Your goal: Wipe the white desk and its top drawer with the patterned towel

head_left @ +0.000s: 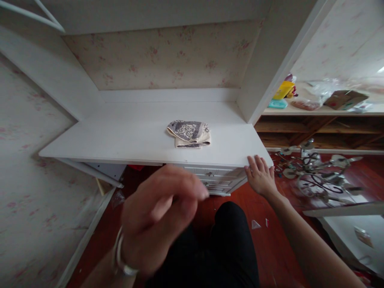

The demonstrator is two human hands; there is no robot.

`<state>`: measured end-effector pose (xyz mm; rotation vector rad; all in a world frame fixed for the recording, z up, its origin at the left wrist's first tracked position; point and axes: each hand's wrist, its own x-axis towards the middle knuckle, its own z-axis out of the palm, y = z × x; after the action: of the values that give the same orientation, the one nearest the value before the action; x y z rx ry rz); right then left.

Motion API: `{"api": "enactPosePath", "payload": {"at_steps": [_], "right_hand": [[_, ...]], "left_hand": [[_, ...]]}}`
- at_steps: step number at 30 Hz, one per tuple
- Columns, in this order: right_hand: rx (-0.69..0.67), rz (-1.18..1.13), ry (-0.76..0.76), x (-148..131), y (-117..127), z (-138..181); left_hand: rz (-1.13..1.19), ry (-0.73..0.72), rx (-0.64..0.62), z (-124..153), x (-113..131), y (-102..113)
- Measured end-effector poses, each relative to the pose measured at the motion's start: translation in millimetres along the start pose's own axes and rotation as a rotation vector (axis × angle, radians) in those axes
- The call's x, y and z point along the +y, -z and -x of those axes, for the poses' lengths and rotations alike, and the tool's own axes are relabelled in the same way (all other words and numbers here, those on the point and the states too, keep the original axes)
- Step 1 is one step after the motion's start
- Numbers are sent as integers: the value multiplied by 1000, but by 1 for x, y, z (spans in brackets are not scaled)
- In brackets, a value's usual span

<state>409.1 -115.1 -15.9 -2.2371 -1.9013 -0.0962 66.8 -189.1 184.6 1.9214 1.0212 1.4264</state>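
Note:
A folded grey and cream patterned cloth (189,133) lies on the white desk top (120,140), right of its middle. My right hand (261,175) rests at the desk's front right edge, fingers stretched up against the edge, holding nothing. My left hand (159,216) hangs close to the camera, below the desk's front edge, blurred, with its fingers curled loosely inward and nothing visible in them. A bracelet circles that wrist. Small white drawers (214,180) sit under the desk between my hands.
White panels wall the desk alcove left and right. To the right, a wooden shelf (318,120) carries a yellow item, bags and a cardboard box. A metal chandelier-like fixture (315,176) lies on the red wooden floor. My dark-clad legs are below.

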Motion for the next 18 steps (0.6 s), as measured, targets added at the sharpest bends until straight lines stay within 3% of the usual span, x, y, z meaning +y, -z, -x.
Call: {"api": "enactPosePath", "payload": {"at_steps": [2, 4, 7, 10, 14, 18], "right_hand": [[3, 0, 4, 1, 0, 0], [9, 1, 7, 2, -2, 0], [10, -1, 5, 3, -6, 1], [-11, -4, 4, 5, -8, -1], [-32, -8, 14, 9, 1, -6], [40, -62, 35, -1, 15, 5]], "left_hand": [[19, 1, -106, -25, -29, -16], [-103, -9, -208, -52, -73, -33], [-418, -127, -193, -84, -146, -47], [-749, -166, -164, -100, -199, -48], [-953, -194, -263, -100, -233, -49], [-980, -55, -347, -92, -252, -59]]}}
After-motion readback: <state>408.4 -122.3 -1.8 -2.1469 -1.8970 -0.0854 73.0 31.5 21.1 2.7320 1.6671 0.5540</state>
